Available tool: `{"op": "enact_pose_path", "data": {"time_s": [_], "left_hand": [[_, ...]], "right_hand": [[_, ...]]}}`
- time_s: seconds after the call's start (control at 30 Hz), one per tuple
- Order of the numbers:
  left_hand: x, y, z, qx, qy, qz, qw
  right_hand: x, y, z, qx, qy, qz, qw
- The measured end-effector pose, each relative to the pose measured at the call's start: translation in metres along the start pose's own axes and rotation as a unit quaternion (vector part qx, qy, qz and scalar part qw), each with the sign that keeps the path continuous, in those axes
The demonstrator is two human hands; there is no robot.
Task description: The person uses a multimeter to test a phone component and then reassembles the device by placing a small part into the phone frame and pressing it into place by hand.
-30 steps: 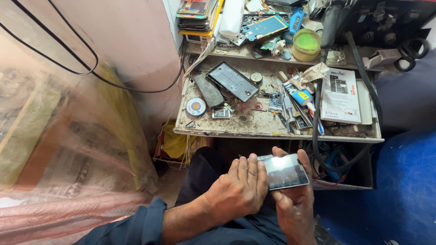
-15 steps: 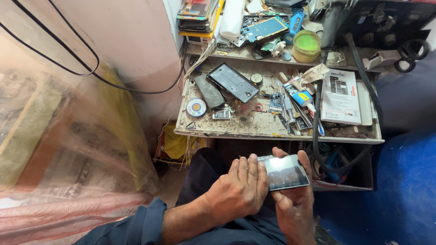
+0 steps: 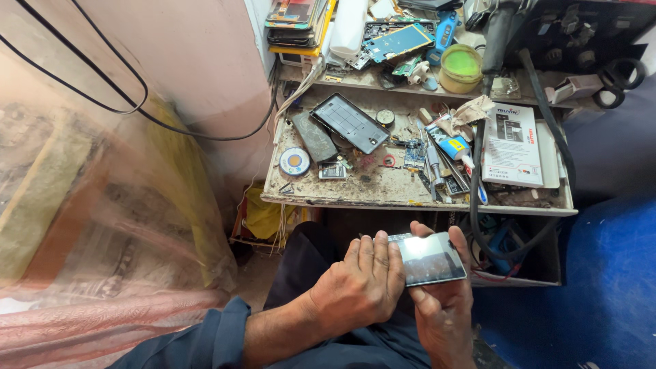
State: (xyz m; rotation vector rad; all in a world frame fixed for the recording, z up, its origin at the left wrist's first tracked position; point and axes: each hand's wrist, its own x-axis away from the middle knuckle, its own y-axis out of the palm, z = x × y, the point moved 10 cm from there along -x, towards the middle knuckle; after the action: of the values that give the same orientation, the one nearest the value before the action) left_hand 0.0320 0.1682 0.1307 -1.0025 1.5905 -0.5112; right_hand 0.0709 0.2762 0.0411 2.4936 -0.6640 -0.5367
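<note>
A smartphone [image 3: 430, 259] is held over the lap, in front of and below the front edge of the worktop [image 3: 355, 199], screen side up with a glossy, reflective face. It is supported from beneath by the right hand [image 3: 443, 311], whose fingers [image 3: 459, 244] are curled up around the far long edge while the thumb lies near the lower edge. The left hand [image 3: 357, 288] is laid palm down over the left end of the device; its fingers [image 3: 379, 254] are pressed together side by side, with the tips resting on the end of the phone. Whether anything is pinched under them cannot be told.

Compared with the views of half a second and one second before, no real change is noted: both hands and the phone are found in the same places and the same posture. It is judged that the work on the phone is at a steady hold or press, not a repositioning.

On the worktop, well apart from the hands, are recorded a dark phone frame [image 3: 350, 123] lying flat, a small round reel [image 3: 294, 161], a white booklet [image 3: 512, 145] at the right, and scattered small parts. On the shelf above, a green tub [image 3: 461, 67] and a blue circuit board [image 3: 398, 42] are seen. A thick black cable [image 3: 476, 184] hangs over the front edge.
</note>
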Motion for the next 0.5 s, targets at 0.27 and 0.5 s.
{"op": "enact_pose_path", "data": {"time_s": [0.27,0.5], "left_hand": [[-0.0004,-0.0004,0.0007,-0.004,-0.001,0.005,1.000],[0.0000,-0.0009,0.0014,-0.005,0.000,0.005,1.000]], "right_hand": [[0.0002,0.0002,-0.0015,0.004,-0.009,-0.008,1.000],[0.0009,0.0003,-0.0019,0.011,-0.005,0.001,1.000]]}}
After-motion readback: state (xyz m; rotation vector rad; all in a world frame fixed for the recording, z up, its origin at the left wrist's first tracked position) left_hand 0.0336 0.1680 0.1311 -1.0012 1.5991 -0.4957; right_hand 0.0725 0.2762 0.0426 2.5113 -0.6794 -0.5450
